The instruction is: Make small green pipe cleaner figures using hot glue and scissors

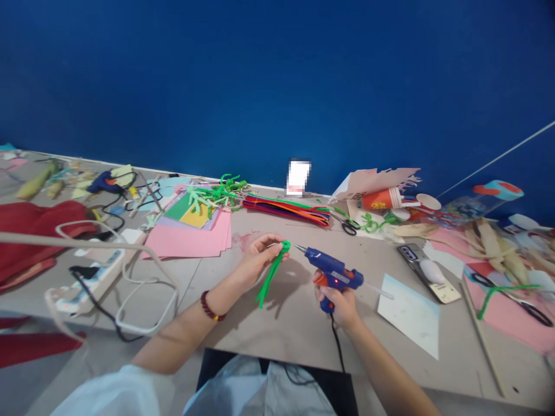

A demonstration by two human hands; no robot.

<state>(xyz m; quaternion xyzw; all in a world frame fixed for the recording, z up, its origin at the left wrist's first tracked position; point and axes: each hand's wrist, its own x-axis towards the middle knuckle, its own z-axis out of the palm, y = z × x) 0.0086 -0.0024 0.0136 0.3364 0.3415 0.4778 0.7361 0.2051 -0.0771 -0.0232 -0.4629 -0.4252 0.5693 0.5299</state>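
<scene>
Left hand [264, 258] closed in a firm pinch: thumb and fingertips have hold of a green pipe cleaner [271, 277] at its looped upper end, with the loose length hanging toward 6 o'clock, clear of the table [295, 323]. A dark bead bracelet [210, 306] sits on the left wrist.

Right hand [336, 303] closed around the handle of a blue and orange glue gun [333, 271], held above the table. Its metal nozzle points toward 10 o'clock, just beside the green loop but not touching it. A small red light on the gun is lit. A white glue stick [379, 290] projects from the rear toward 3 o'clock, and a black cord [337, 341] drops from the handle toward 6 o'clock.

On the table, a bundle of multicoloured pipe cleaners [286, 210] lies at 12 o'clock. Pink paper [186, 242], stacked with other coloured sheets, lies at 11 o'clock. Black-handled scissors [347, 225] lie at 1 o'clock, a phone [427, 271] at 2 o'clock and a white sheet [410, 315] at 3 o'clock. A second glue gun [104, 182] lies at 10 o'clock. A power strip [91, 283] and red cloth [34, 242] lie at 9 o'clock. A blue wall [277, 86] stands behind the table.
</scene>
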